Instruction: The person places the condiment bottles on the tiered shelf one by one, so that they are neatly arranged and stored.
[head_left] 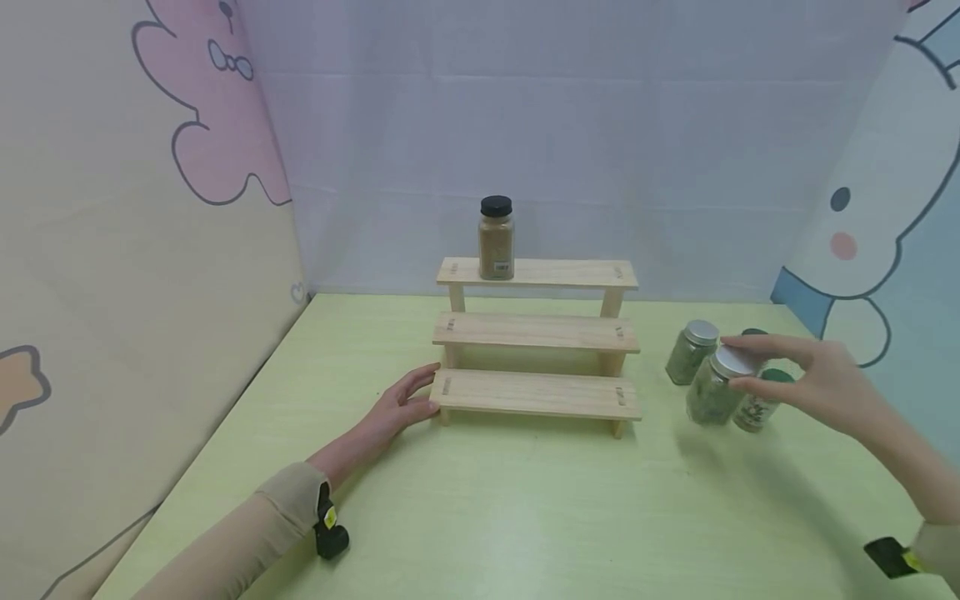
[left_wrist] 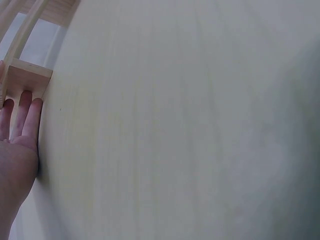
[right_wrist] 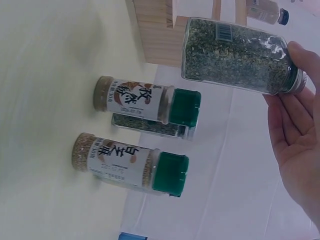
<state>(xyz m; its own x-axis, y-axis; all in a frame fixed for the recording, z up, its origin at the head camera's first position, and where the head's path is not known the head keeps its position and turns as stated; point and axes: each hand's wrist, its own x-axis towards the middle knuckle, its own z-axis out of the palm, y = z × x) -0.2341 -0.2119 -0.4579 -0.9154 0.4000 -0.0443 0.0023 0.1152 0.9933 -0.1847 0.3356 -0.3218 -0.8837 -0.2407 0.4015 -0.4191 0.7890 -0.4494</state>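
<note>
My right hand (head_left: 832,383) holds a glass jar of dried green herbs (right_wrist: 235,55) by its silver lid, thumb on one side and fingers on the other. It hangs tilted above the table, in front of other spice jars. My left hand (head_left: 390,417) touches the left end of a three-step wooden shelf (head_left: 536,392), its fingers fairly straight in the left wrist view against the bottom step's end. On the top step, towards the left, stands a jar of brown powder (head_left: 496,246) with a black lid.
Right of the shelf stand another silver-lidded herb jar (head_left: 686,358), a green-capped bottle with brown contents (right_wrist: 132,100) and a green-capped bottle of pale seeds (right_wrist: 120,162). The pale table (head_left: 480,500) meets a cloth backdrop (head_left: 555,142) behind; printed panels flank both sides.
</note>
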